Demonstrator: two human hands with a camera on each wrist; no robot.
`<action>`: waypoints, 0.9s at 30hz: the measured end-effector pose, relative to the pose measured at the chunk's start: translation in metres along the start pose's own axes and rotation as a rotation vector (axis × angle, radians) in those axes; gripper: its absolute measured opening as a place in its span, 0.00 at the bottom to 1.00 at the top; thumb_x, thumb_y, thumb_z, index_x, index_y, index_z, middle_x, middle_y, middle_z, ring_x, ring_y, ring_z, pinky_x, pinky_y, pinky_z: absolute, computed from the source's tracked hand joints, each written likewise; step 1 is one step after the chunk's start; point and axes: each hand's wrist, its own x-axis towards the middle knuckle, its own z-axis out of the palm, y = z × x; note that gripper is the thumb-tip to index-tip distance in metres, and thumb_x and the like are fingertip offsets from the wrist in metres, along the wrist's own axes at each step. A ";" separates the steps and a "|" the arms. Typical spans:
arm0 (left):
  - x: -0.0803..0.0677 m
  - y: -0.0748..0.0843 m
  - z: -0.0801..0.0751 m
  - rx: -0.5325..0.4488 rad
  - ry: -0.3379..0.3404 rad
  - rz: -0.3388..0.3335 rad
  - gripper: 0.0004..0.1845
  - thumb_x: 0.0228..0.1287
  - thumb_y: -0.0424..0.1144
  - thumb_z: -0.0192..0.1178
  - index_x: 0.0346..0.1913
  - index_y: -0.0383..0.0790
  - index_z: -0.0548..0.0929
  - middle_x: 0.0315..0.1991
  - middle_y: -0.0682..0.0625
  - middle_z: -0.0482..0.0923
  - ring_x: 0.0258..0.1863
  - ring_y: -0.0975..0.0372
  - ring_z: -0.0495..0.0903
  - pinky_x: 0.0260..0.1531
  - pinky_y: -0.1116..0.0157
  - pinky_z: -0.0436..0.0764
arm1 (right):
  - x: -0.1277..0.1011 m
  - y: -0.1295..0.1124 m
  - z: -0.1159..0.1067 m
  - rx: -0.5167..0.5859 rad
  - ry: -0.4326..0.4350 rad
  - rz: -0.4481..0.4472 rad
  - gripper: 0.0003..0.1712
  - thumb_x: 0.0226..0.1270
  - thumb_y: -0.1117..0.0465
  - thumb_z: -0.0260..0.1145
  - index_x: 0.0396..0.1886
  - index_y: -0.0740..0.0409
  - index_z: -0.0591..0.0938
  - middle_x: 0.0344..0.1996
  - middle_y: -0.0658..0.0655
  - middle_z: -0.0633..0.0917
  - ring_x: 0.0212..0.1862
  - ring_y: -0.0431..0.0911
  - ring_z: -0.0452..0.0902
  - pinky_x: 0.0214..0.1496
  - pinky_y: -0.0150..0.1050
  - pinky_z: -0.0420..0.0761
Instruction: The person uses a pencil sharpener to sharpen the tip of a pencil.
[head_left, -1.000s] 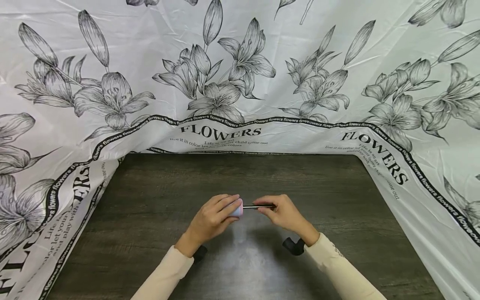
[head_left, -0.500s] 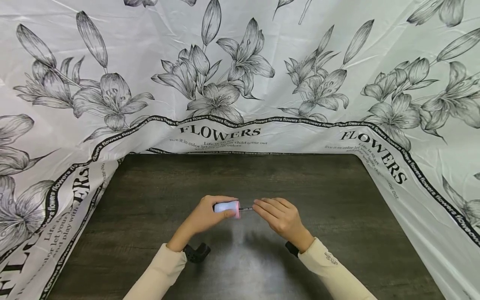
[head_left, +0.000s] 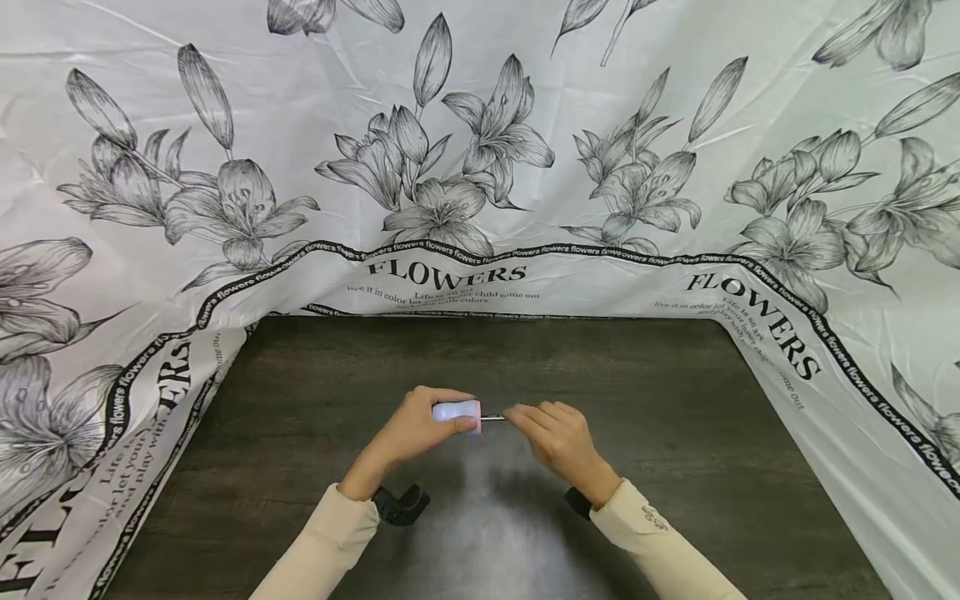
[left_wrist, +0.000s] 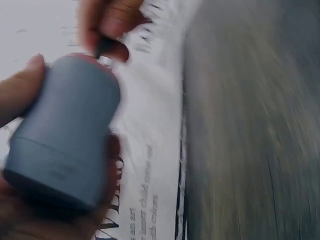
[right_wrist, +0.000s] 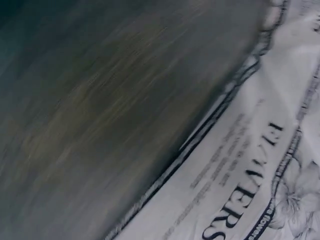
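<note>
Both wrist views motion-blurred. Left hand [head_left: 416,427] covers most of the pale cylinder [head_left: 456,410]; its far end hidden. Thin rod [head_left: 492,417] disappears under right hand [head_left: 558,435] at 3 o'clock; tip unseen. Cloth lettering [right_wrist: 240,200] smeared, cut off.

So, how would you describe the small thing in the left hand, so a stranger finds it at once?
Look at the dark wooden table framed by the flower-printed cloth. Near its middle, the left hand grips a short pale blue cylinder. Its pink end, where a thin metal rod sticks out, sets it apart.
</note>
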 end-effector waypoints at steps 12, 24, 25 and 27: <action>0.003 -0.029 0.022 0.662 0.320 0.926 0.24 0.53 0.39 0.70 0.52 0.32 0.81 0.49 0.43 0.80 0.45 0.55 0.78 0.45 0.64 0.79 | 0.029 0.032 -0.023 1.302 -0.851 1.319 0.15 0.68 0.68 0.58 0.48 0.76 0.80 0.23 0.51 0.85 0.11 0.36 0.51 0.15 0.30 0.56; -0.003 -0.037 0.022 0.428 0.286 0.637 0.29 0.46 0.37 0.75 0.55 0.35 0.81 0.49 0.44 0.80 0.47 0.55 0.79 0.41 0.62 0.81 | 0.013 0.004 -0.017 0.623 -0.485 0.617 0.11 0.59 0.65 0.69 0.42 0.59 0.86 0.36 0.56 0.88 0.28 0.37 0.82 0.27 0.31 0.79; -0.003 -0.035 0.021 0.350 0.263 0.559 0.29 0.47 0.37 0.75 0.55 0.36 0.81 0.49 0.45 0.81 0.45 0.57 0.80 0.39 0.62 0.81 | 0.011 0.002 -0.016 0.498 -0.427 0.507 0.11 0.58 0.64 0.71 0.42 0.57 0.86 0.36 0.54 0.88 0.29 0.37 0.83 0.28 0.31 0.80; -0.004 -0.032 0.017 0.226 0.204 0.410 0.27 0.50 0.39 0.73 0.56 0.39 0.81 0.49 0.46 0.82 0.40 0.60 0.80 0.34 0.64 0.80 | 0.009 -0.001 -0.014 0.270 -0.309 0.285 0.08 0.61 0.62 0.69 0.41 0.54 0.87 0.36 0.51 0.88 0.30 0.39 0.84 0.30 0.31 0.80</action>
